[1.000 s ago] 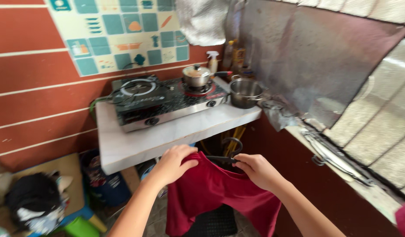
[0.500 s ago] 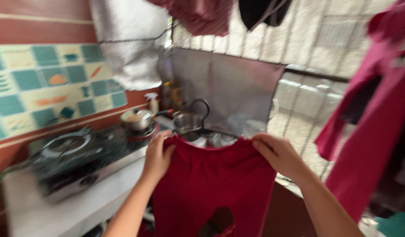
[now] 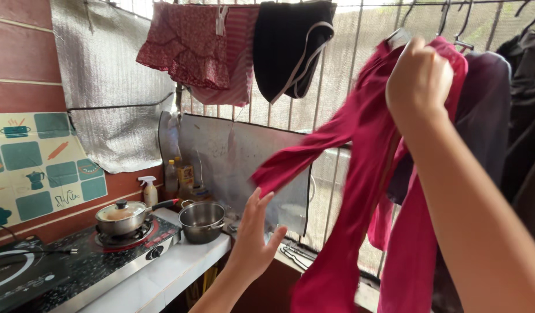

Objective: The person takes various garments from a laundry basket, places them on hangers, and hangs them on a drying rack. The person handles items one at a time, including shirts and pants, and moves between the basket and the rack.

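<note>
Both hands differ: right hand (image 3: 419,78) grips the red shirt (image 3: 360,191) (hanging high), left hand (image 3: 253,235) spread open.

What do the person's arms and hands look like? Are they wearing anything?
Both arms are bare, with no sleeves showing. The left hand and the right hand wear no gloves, and no rings, watch or bracelets show. The fingernails look short and unpainted.

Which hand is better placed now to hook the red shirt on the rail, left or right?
Probably the right hand: it is raised near the rail, gripping the red shirt at its top. The left hand is low, open, holding nothing.
</note>
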